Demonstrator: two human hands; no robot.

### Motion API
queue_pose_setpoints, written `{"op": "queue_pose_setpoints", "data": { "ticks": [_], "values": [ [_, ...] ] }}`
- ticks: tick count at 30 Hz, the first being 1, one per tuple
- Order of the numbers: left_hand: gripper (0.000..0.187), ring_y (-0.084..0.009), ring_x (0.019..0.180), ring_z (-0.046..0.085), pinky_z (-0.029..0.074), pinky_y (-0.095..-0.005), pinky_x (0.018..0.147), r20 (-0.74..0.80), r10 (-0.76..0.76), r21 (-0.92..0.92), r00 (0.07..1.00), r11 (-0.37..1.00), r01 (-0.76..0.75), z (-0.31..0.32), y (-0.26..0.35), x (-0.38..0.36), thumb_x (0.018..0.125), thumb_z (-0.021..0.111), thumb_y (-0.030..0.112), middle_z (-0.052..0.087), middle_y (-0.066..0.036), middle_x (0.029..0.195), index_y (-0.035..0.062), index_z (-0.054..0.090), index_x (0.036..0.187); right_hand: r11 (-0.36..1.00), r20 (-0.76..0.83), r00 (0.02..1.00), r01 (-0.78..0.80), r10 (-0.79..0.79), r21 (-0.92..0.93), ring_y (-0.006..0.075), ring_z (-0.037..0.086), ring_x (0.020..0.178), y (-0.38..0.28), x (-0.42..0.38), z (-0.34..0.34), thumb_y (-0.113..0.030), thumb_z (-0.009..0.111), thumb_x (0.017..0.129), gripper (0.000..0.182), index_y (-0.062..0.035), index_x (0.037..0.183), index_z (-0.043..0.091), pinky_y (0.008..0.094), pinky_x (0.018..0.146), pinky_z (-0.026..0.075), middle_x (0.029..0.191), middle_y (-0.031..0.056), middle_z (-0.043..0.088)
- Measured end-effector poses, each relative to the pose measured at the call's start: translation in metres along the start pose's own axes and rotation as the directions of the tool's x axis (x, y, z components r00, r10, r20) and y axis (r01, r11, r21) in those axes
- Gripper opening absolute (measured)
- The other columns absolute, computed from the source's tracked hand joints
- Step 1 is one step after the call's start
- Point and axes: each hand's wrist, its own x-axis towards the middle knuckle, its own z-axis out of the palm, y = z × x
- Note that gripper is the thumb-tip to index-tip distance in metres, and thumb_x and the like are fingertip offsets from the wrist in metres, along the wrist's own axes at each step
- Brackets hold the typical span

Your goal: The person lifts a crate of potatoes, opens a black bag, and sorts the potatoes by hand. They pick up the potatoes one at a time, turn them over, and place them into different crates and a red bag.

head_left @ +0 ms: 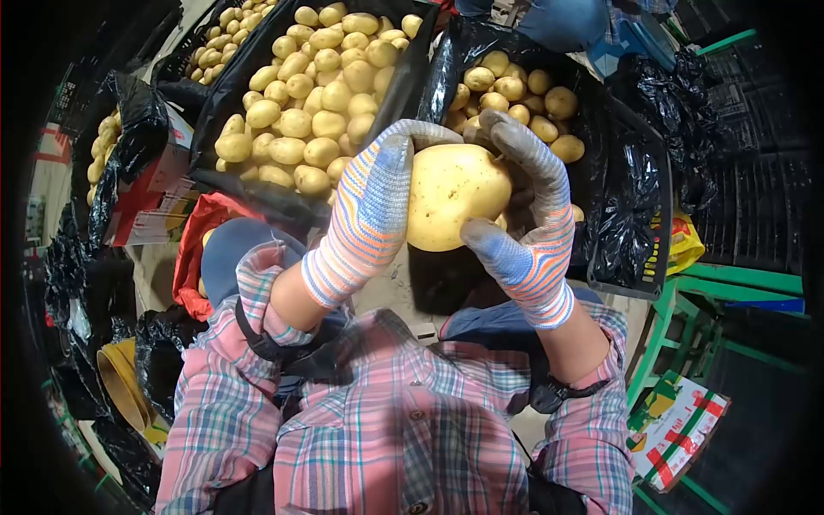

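A hand could go down between the left knee [245, 249] and the right knee [515, 316], where the floor [375, 296] is seen. In front, heaped potatoes [311, 112] stop a low way, and between the two near crates the black-lined rim [410, 81] makes a wall. The red bag [194, 257] blocks beside the left knee, the green stool [659, 322] stands at right, and another person's leg [562, 21] narrows the far side.

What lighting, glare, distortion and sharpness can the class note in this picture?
Head view: corners fall to black and edges bow, as through a wide lens. Head view: white glints on the crinkled black plastic, a dark shadow down the pink plaid shirt. Head view: the large pale-yellow potato looks sharp enough to show its specks.
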Motion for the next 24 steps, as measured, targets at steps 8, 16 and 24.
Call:
{"op": "queue_pose_setpoints", "data": {
  "ticks": [8, 16, 24],
  "values": [
    [0.036, -0.0191, 0.088, 0.063, 0.049, -0.0308, 0.080, 0.028, 0.110, 0.417, 0.994, 0.902, -0.112, -0.009, 0.004, 0.001, 0.101, 0.034, 0.030, 0.064, -0.010, 0.098, 0.0039, 0.057, 0.110, 0.686, 0.571, 0.783, 0.557, -0.246, -0.469, 0.0402, 0.043, 0.125, -0.006, 0.008, -0.018, -0.013, 0.073, 0.072, 0.032, -0.0133, 0.103, 0.066, 0.0487, 0.103, 0.036, 0.133, 0.0200, 0.048],
    [0.032, -0.0241, 0.079, 0.062, 0.048, -0.0324, 0.074, -0.013, 0.074, 0.261, 0.997, 0.963, -0.068, -0.005, 0.009, 0.002, 0.098, 0.039, 0.027, 0.063, -0.015, 0.086, 0.0014, 0.060, 0.101, 0.837, 0.412, 0.884, 0.389, -0.221, -0.386, 0.0417, 0.047, 0.123, 0.000, 0.004, -0.016, -0.010, 0.078, 0.065, 0.041, -0.0124, 0.101, 0.060, 0.0463, 0.103, 0.037, 0.136, 0.0226, 0.045],
    [0.030, -0.0310, 0.080, 0.063, 0.049, -0.0343, 0.073, -0.015, 0.083, 0.228, 0.996, 0.971, -0.077, -0.008, 0.000, 0.001, 0.098, 0.040, 0.025, 0.064, -0.017, 0.089, 0.0017, 0.059, 0.101, 0.872, 0.320, 0.933, 0.290, -0.166, -0.393, 0.0406, 0.047, 0.123, -0.001, 0.001, -0.012, -0.015, 0.081, 0.063, 0.037, -0.0133, 0.092, 0.058, 0.0488, 0.102, 0.038, 0.131, 0.0198, 0.050]
  ]
}}
